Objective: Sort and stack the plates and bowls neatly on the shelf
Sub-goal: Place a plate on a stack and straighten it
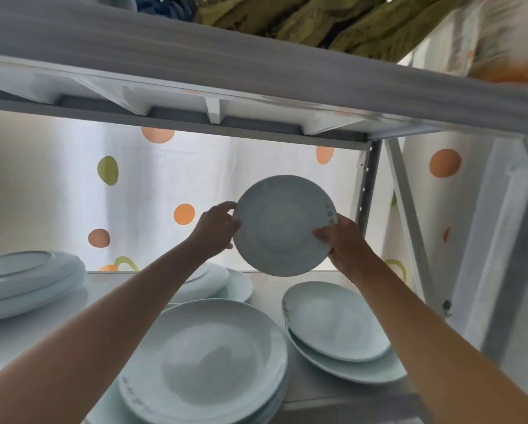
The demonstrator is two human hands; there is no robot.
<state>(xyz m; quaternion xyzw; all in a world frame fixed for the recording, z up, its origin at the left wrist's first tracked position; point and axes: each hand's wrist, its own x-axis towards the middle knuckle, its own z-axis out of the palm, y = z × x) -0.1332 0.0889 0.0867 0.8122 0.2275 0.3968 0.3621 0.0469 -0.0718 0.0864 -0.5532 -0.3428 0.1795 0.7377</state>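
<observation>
A pale blue plate (282, 224) is held up in the air, tilted on edge with its face toward me, above the shelf (265, 289). My left hand (215, 229) grips its left rim. My right hand (343, 240) grips its lower right rim, thumb on the face. Below, a stack of deep plates (207, 362) sits at the front centre. Two plates (339, 328) lie stacked at the right. Another stack (27, 273) sits at the left, and more plates (226, 283) lie behind my left forearm.
The upper shelf board (226, 87) hangs close above the held plate. A grey metal upright (369, 185) and a slanted brace (409, 215) stand at the right. A white curtain with coloured dots (152, 194) hangs behind the shelf.
</observation>
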